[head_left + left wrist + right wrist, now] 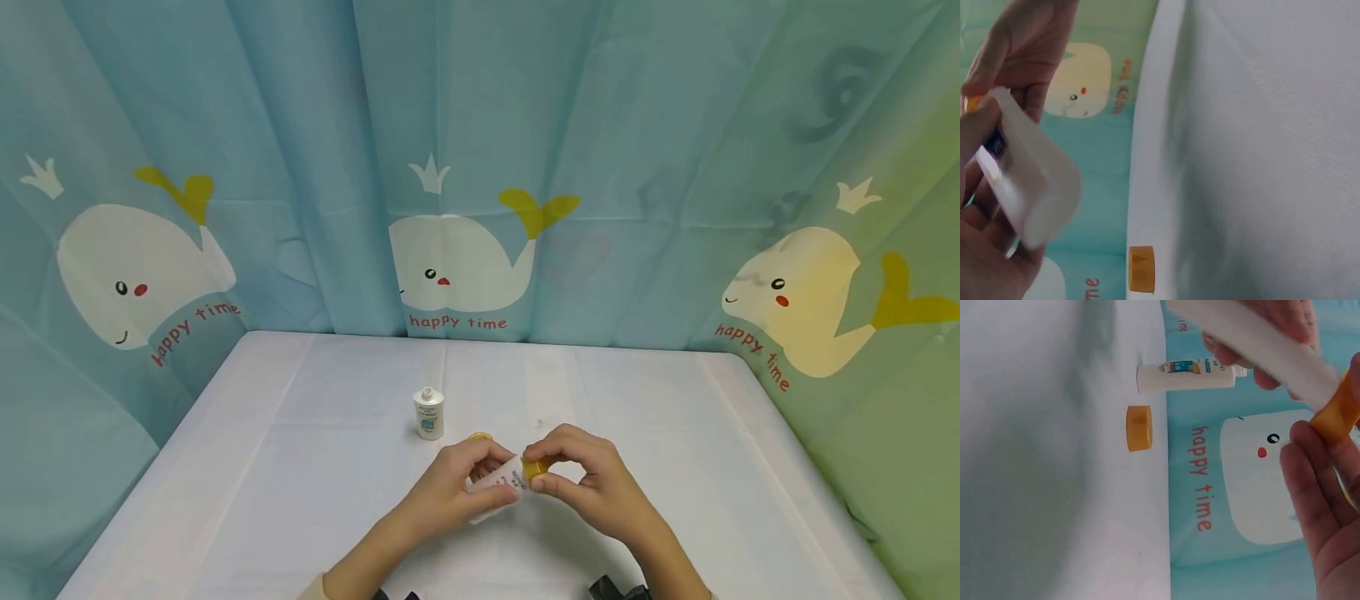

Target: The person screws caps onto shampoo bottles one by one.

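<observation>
My left hand (pixel 453 487) holds a white squeeze tube (pixel 501 480) with small printed text, tilted up toward the right above the table. The thumb and fingers of my right hand (pixel 600 479) pinch the orange-yellow cap (pixel 535 468) at the tube's upper end. In the left wrist view the wide flat end of the tube (pixel 1054 194) points down, toward the camera. A small white bottle (pixel 429 417) with a bare nozzle stands upright beyond my left hand. Beside it on the table sits a loose orange cap (pixel 1139 428), mostly hidden behind my left hand in the head view.
A white cloth covers the table (pixel 315 467). Around its far and side edges hangs a blue-green curtain (pixel 300 167) printed with whales. Dark objects (pixel 618 588) show at the bottom edge of the head view, close to the wrists.
</observation>
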The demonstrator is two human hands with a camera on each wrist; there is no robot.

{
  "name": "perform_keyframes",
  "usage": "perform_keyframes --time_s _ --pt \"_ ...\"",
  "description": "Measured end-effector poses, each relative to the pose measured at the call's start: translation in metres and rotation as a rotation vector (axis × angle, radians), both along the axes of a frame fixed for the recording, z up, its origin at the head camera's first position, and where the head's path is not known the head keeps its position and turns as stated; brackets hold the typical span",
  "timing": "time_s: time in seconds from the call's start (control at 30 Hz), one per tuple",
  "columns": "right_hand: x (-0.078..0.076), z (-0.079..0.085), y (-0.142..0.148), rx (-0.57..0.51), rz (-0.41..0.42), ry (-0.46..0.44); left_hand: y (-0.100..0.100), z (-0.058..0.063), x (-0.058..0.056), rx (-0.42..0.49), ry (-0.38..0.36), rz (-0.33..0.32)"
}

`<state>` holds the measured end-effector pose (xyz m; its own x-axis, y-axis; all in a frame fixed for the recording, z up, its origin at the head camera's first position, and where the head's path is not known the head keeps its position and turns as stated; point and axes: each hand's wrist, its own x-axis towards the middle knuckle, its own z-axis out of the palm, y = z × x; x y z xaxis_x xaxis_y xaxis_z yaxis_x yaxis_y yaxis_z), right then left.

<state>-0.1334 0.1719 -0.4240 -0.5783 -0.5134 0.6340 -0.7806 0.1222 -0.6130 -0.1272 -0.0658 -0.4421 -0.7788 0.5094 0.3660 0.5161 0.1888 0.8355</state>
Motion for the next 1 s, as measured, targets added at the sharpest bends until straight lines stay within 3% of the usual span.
perform_keyframes --time_s 0.23,0.33,0.4,0.53,0.6,0.83,0.9,1.0 --pt "0.002 0.0 -0.005 0.022 -0.076 -0.046 0.006 0.001 0.007 -0.152 0.407 0.181" --pt "0.004 0.0 -0.007 0.034 -0.136 -0.078 0.007 0.0 0.007 -0.172 0.498 0.225" --pt "0.004 -0.001 -0.007 0.037 -0.161 -0.091 0.007 0.0 0.007 -0.16 0.504 0.224" --pt "0.005 -0.002 -0.006 0.039 -0.153 -0.096 0.006 0.001 0.007 -0.101 0.382 0.17" --pt "0.006 -0.002 -0.007 0.043 -0.152 -0.102 0.006 0.001 0.007 -0.104 0.365 0.176" --pt "0.009 0.001 -0.012 0.047 -0.198 -0.141 0.011 -0.004 0.006 -0.217 0.642 0.295" --pt "0.009 0.001 -0.012 0.046 -0.21 -0.145 0.012 -0.006 0.007 -0.204 0.632 0.308" --pt "0.008 0.0 -0.012 0.048 -0.217 -0.147 0.013 -0.007 0.008 -0.151 0.518 0.29"
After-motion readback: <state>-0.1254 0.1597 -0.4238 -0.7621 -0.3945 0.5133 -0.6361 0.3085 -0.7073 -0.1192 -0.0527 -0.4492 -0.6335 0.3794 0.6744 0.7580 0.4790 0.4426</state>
